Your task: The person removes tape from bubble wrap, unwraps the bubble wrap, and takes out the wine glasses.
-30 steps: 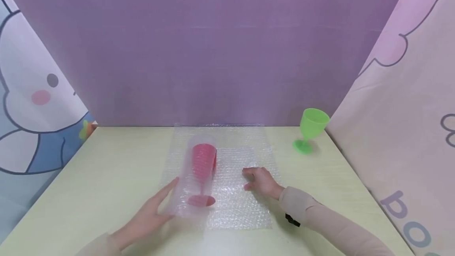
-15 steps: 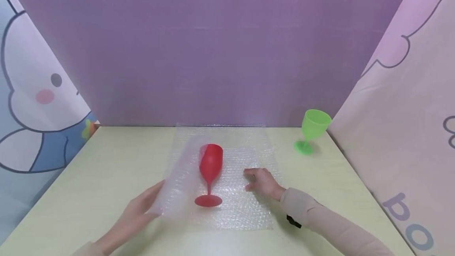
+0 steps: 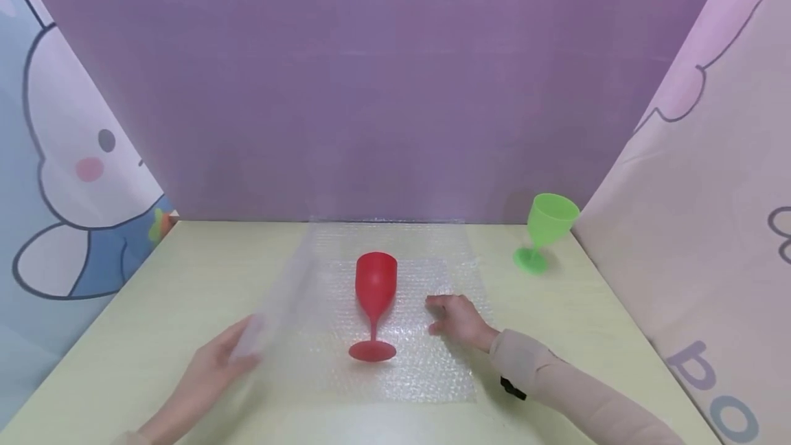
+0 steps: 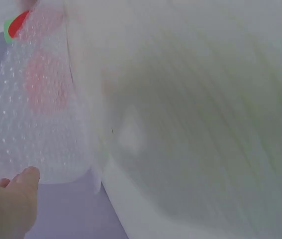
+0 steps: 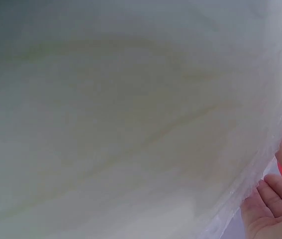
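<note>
A red plastic goblet (image 3: pixel 375 287) lies on its side on a sheet of clear bubble wrap (image 3: pixel 426 380), its foot toward me. My left hand (image 3: pixel 213 366) pinches the left edge of the sheet's raised flap, off to the left of the goblet. Through the lifted wrap (image 4: pixel 46 144) in the left wrist view, the goblet shows as a pink blur. To the right of the goblet, my right hand (image 3: pixel 460 321) rests on the wrap with thumb and fingers apart. Relaxed fingers of that right hand (image 5: pixel 277 209) appear by the wrap in the right wrist view.
A green goblet (image 3: pixel 550 222) stands upright at the back right of the pale table (image 3: pixel 142 294). Behind the table rises a purple backdrop (image 3: pixel 383 88). Printed cartoon panels flank both sides, and a dark band shows at the right sleeve.
The left hand has drawn the bubble wrap flap leftward off the red goblet, which now lies uncovered. The right hand has stayed in place on the sheet.
</note>
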`<state>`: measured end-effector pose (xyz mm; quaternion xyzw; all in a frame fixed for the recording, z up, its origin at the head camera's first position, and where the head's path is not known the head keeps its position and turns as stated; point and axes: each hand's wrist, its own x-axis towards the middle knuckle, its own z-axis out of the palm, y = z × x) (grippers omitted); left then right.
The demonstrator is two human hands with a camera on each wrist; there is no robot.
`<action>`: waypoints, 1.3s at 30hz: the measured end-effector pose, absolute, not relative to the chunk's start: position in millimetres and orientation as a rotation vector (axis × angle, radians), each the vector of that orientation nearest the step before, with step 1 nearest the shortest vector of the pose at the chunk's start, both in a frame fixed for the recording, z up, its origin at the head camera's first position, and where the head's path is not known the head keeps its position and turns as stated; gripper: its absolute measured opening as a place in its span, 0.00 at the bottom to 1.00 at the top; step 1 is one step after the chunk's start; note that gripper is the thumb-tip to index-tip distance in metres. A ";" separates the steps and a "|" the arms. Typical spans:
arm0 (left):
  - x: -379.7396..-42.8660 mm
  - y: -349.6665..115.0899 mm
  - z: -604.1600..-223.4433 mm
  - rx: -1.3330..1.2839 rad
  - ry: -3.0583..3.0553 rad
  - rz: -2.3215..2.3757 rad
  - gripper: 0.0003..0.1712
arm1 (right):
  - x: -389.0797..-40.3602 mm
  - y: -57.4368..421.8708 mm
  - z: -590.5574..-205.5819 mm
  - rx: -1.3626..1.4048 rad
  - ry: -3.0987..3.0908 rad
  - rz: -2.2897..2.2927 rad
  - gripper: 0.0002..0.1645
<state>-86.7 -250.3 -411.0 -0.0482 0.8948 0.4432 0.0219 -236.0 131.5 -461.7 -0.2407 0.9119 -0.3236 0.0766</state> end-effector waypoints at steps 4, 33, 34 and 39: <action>-85.8 -255.9 -405.5 -0.236 2.738 1.365 0.38 | -236.1 132.3 -461.5 -0.739 2.728 -0.974 0.33; -85.2 -300.5 -424.7 -0.198 2.591 1.419 0.31 | -235.2 131.1 -459.4 -0.764 2.748 -0.932 0.31; -85.7 -301.9 -425.4 -0.210 2.584 1.396 0.31 | -235.2 131.2 -459.4 -0.769 2.741 -0.942 0.31; -87.2 -308.4 -426.7 -0.293 2.496 1.343 0.37 | -234.7 133.2 -458.5 -0.864 2.748 -0.951 0.31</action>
